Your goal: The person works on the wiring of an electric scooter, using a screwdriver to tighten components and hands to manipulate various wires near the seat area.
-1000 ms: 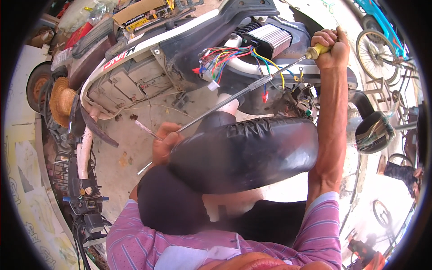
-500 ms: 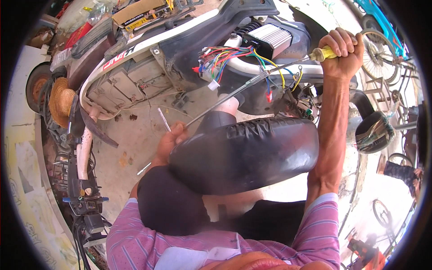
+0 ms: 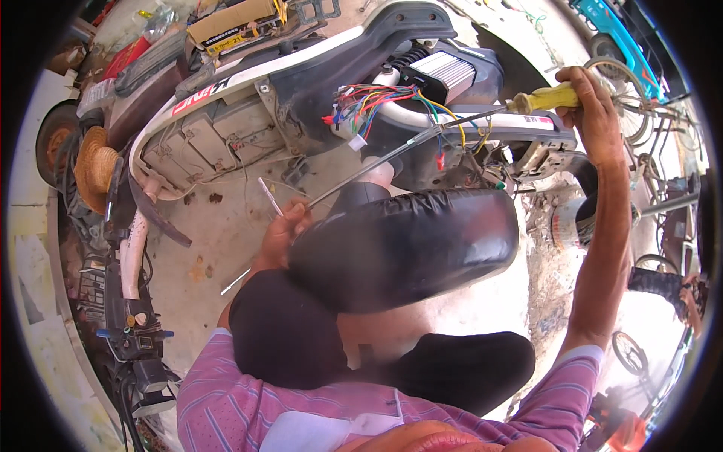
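My right hand (image 3: 591,109) is closed around the butt end of a screwdriver's yellow handle (image 3: 546,100). From its shaft, a long thin grey rod or cable (image 3: 384,160) slants down to the left. My left hand (image 3: 282,230) is closed on that lower end, and a slim white stick (image 3: 269,197) pokes out beside its fingers. Whether rod and screwdriver are joined, I cannot tell. Across my lap tilts a padded black seat (image 3: 407,248), partly hiding my left hand. Beyond it lies a stripped scooter body (image 3: 301,98) with loose coloured wires (image 3: 376,105) hanging out.
A finned metal box (image 3: 444,75) sits among the scooter's wires. To the left are a straw hat (image 3: 94,169), a wheel (image 3: 56,139) and handlebar parts (image 3: 143,339). A yellow and black carton (image 3: 233,30) stands at the back. Bicycles and a blue vehicle (image 3: 617,38) are at right.
My right hand has moved right and slightly down, and more of the yellow handle shows. My left hand keeps its grip. The seat appears slightly further left in view.
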{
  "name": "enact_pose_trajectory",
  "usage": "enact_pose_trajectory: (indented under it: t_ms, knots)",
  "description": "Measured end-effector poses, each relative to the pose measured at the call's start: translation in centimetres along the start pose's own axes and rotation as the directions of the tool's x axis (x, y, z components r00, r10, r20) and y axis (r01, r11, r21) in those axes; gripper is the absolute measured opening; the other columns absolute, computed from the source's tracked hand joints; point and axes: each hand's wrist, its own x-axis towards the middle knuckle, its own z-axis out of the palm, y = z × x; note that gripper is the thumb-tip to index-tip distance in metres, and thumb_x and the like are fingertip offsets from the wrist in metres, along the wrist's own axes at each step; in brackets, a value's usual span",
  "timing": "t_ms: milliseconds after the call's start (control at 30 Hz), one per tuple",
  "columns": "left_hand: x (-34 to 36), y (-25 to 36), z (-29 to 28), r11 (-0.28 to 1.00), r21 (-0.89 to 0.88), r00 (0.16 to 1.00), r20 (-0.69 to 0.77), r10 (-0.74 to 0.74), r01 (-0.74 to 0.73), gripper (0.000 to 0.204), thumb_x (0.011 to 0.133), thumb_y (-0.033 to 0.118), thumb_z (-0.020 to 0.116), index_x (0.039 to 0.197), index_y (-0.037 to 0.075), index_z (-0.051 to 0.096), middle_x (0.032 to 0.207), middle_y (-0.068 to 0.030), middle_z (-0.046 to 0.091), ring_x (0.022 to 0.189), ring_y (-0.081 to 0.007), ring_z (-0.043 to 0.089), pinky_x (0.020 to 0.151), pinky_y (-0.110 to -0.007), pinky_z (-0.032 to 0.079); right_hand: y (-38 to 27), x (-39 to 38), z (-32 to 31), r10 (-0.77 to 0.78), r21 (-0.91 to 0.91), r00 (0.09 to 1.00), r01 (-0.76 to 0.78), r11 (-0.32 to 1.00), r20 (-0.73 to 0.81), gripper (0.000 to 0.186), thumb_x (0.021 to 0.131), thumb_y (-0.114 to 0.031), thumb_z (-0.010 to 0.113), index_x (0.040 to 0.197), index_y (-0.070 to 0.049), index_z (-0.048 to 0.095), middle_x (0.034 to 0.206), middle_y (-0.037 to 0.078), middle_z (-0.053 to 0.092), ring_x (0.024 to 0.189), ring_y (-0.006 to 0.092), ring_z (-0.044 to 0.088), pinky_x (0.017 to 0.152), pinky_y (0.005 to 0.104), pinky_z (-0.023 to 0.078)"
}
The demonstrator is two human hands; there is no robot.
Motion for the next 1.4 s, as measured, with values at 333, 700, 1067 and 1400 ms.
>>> enact_pose_trajectory:
  t_ms: [333,700,1067,1400]
  knots:
    - [0.2,-0.3,1.1,0.985,0.162,0.984,-0.163,0.077,-0.05,0.01,0.106,0.023,0.059,0.109,0.014,0.06,0.071,0.0022,0.046,0.057,-0.0083,0.044,0.05,-0.023,0.038,-2.3,0.4,1.2,0.255,-0.222,0.962,-0.272,0.936,-0.102,0.053,0.099,-0.056,0.063,0.093,-0.003,0.066,0.062,0.001,0.054,0.049,0.0056,0.046,0.046,0.0219,0.035]
    - [1.5,0.6,-0.4,0.869,-0.296,0.862,0.445,-0.241,0.396,0.016,0.11,0.029,0.052,0.103,0.016,0.06,0.064,0.0046,0.048,0.043,-0.006,0.031,0.04,-0.023,0.029,-2.3,-2.2,0.1,-0.119,-0.121,0.992,0.113,0.986,-0.043,0.032,0.103,-0.036,0.063,0.103,-0.004,0.062,0.08,0.0,0.059,0.067,0.0063,0.052,0.06,0.022,0.042]
    - [1.5,0.7,0.6,0.984,-0.11,0.985,0.118,-0.128,0.141,0.016,0.111,0.029,0.051,0.103,0.017,0.058,0.065,0.0053,0.051,0.044,-0.0033,0.038,0.037,-0.022,0.028,-1.4,0.8,4.6,0.289,0.822,0.901,0.117,0.558,-0.325,0.02,0.104,-0.026,0.052,0.093,-0.01,0.055,0.072,0.003,0.048,0.064,0.0181,0.047,0.065,0.038,0.047]
    - [1.1,2.1,0.5,0.955,-0.174,0.967,0.126,-0.22,0.24,0.015,0.11,0.026,0.051,0.103,0.016,0.06,0.067,0.0038,0.052,0.047,-0.0057,0.039,0.039,-0.023,0.029,-5.7,2.0,6.9,0.12,0.626,0.975,0.026,0.779,-0.189,0.037,0.103,-0.042,0.052,0.09,-0.009,0.06,0.084,0.005,0.063,0.07,0.0191,0.057,0.069,0.0376,0.048]
